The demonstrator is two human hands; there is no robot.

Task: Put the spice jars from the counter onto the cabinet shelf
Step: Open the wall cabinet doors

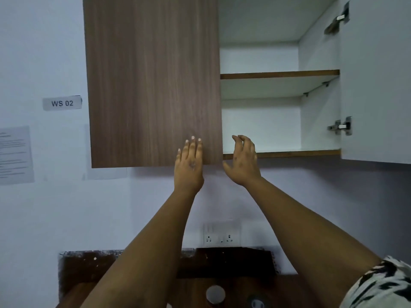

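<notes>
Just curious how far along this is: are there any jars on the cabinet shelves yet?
No, the lower shelf and the upper shelf inside the open cabinet both show bare, and both hands are empty.

the right half of the cabinet (318,107) stands open, so a hand can pass in above the lower shelf (282,154) and also above the upper shelf (280,74); both show bare. at 9 o'clock from this opening the closed door (153,81) blocks the left half. at 3 o'clock the open door (375,81) and its hinges (340,126) limit the side. the left hand (190,165) lies flat on the closed door, and the right hand (243,161) is at the lower shelf edge, with fingers loose.
</notes>
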